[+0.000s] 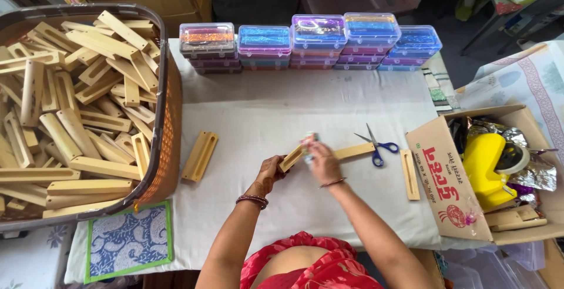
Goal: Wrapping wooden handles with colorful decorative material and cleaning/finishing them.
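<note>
Hands meet at the centre of a white-covered table [247,98], seen from above. The left hand [271,171] closes its fingers around one end of a slotted wooden holder [292,158], which tilts up toward two o'clock. The right hand [322,161] pinches a small pale item [310,138] at the holder's upper end; what the item is cannot be made out. A second wooden strip [354,151] lies just beyond the right hand at three o'clock, touching blue-handled scissors [378,146]. Another wooden piece [409,174] lies farther toward three o'clock, beside an open cardboard box [437,174] holding a yellow object [482,163]. At nine o'clock a pair of wooden holders [200,155] rests near a large basket [164,142] heaped with more of them. At twelve o'clock, stacked clear plastic cases [317,39] of coloured contents line the far edge. To work well here, it seems wise to keep the holder steady in the left grip and guide the small item squarely along the slot, without forcing it.
</note>
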